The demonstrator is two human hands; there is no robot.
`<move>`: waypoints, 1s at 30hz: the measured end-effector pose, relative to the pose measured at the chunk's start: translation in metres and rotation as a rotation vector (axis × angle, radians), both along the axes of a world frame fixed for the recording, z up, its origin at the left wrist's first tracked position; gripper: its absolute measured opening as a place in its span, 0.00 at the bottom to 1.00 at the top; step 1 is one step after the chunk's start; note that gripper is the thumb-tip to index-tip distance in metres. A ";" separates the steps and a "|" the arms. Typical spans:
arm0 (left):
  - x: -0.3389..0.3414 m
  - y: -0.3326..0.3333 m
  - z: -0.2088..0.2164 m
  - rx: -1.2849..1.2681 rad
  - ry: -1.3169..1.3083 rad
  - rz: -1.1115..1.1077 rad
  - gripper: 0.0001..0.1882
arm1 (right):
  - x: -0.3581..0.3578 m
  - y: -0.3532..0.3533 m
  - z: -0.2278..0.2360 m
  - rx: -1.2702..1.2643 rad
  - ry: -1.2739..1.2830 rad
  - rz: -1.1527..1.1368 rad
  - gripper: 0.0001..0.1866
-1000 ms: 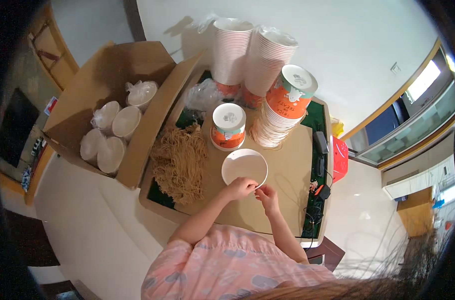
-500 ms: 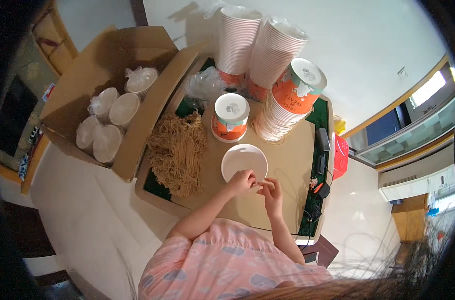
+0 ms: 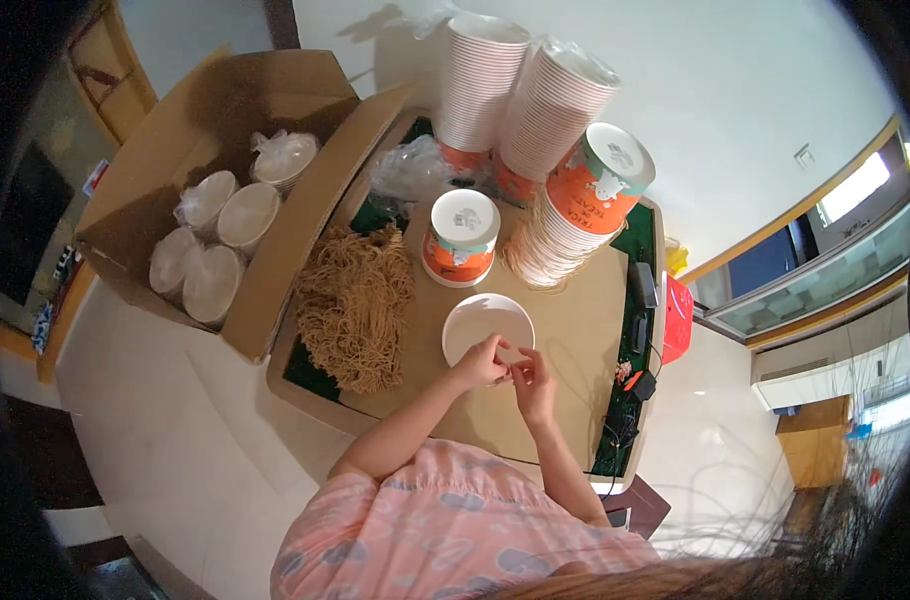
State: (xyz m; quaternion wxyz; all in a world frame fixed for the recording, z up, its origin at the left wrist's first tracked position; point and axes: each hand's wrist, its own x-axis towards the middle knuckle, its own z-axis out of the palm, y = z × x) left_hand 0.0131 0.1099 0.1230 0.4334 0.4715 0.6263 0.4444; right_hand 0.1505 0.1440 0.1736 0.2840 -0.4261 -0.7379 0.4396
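A white round paper bowl (image 3: 487, 322) stands open on the brown cardboard sheet (image 3: 575, 330) over the table. My left hand (image 3: 481, 364) and my right hand (image 3: 535, 382) meet at the bowl's near rim, fingertips pinched together there. Whatever small thing lies between the fingers is hidden. To the left of the bowl lies a heap of dry brown noodles (image 3: 353, 300). Just beyond the bowl stands an orange paper tub with a white lid (image 3: 462, 238).
Tall stacks of paper cups (image 3: 475, 80) and bowls (image 3: 567, 200) fill the far side. An open cardboard box (image 3: 225, 190) holds bagged white lids at left. A crumpled clear plastic bag (image 3: 407, 172), a red object (image 3: 677, 318), black cables and a device (image 3: 637, 330) line the right edge.
My right hand has closed in on my left, so the fingertips now meet at the bowl's near rim. The bowl and everything else on the table stay put.
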 end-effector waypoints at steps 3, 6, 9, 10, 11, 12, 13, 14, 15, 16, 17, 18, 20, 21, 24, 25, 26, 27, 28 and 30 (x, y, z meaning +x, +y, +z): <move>0.001 0.006 -0.016 -0.017 -0.378 0.062 0.17 | 0.007 0.000 -0.011 0.007 0.008 -0.010 0.10; -0.004 0.011 0.023 -0.261 -0.670 0.103 0.10 | 0.011 0.002 -0.012 0.033 0.006 -0.036 0.05; -0.007 0.012 0.035 -0.405 -0.594 -0.051 0.06 | 0.007 -0.001 0.003 0.069 0.016 -0.055 0.03; -0.005 0.013 0.038 -0.444 -0.554 -0.067 0.08 | 0.007 -0.001 0.006 0.099 0.005 -0.060 0.03; -0.004 0.013 0.039 -0.482 -0.513 -0.083 0.10 | 0.007 -0.001 0.003 0.099 0.007 -0.063 0.03; -0.003 0.014 0.034 -0.480 -0.510 -0.086 0.10 | 0.009 -0.002 -0.003 0.055 0.033 -0.044 0.03; -0.004 0.015 0.025 -0.490 -0.488 -0.114 0.11 | 0.009 -0.003 -0.004 0.010 0.057 -0.023 0.04; -0.005 0.016 0.017 -0.499 -0.466 -0.141 0.12 | 0.009 -0.005 -0.005 0.011 0.059 -0.023 0.04; -0.005 0.017 0.017 -0.500 -0.464 -0.142 0.12 | 0.008 -0.007 -0.004 0.089 0.025 -0.013 0.04; -0.006 0.019 0.017 -0.535 -0.473 -0.132 0.11 | 0.008 -0.008 -0.004 0.167 -0.008 -0.002 0.05; -0.006 0.020 0.017 -0.569 -0.481 -0.121 0.11 | 0.008 -0.009 -0.006 0.167 -0.007 -0.002 0.05; -0.005 0.021 0.017 -0.568 -0.480 -0.123 0.11 | 0.010 -0.010 -0.008 0.220 -0.032 0.016 0.05; -0.002 0.023 0.016 -0.619 -0.539 -0.079 0.15 | 0.011 -0.011 -0.010 0.273 -0.057 0.033 0.05; -0.002 0.023 0.016 -0.619 -0.538 -0.079 0.15 | 0.011 -0.013 -0.011 0.281 -0.034 0.022 0.05; -0.002 0.025 0.013 -0.655 -0.679 -0.125 0.13 | 0.012 -0.013 -0.014 0.284 -0.017 0.004 0.05; -0.003 0.025 0.012 -0.663 -0.671 -0.134 0.11 | 0.013 -0.012 -0.014 0.277 -0.023 -0.001 0.04; -0.003 0.024 0.010 -0.671 -0.663 -0.144 0.10 | 0.014 -0.012 -0.014 0.279 -0.021 -0.004 0.04; -0.005 0.024 0.006 -0.669 -0.660 -0.144 0.10 | 0.014 -0.012 -0.014 0.264 -0.012 0.010 0.04; -0.008 0.023 0.001 -0.680 -0.744 -0.156 0.08 | 0.014 -0.012 -0.013 0.250 -0.002 0.025 0.04; -0.008 0.021 -0.005 -0.690 -0.825 -0.169 0.06 | 0.013 -0.013 -0.012 0.177 0.078 -0.017 0.04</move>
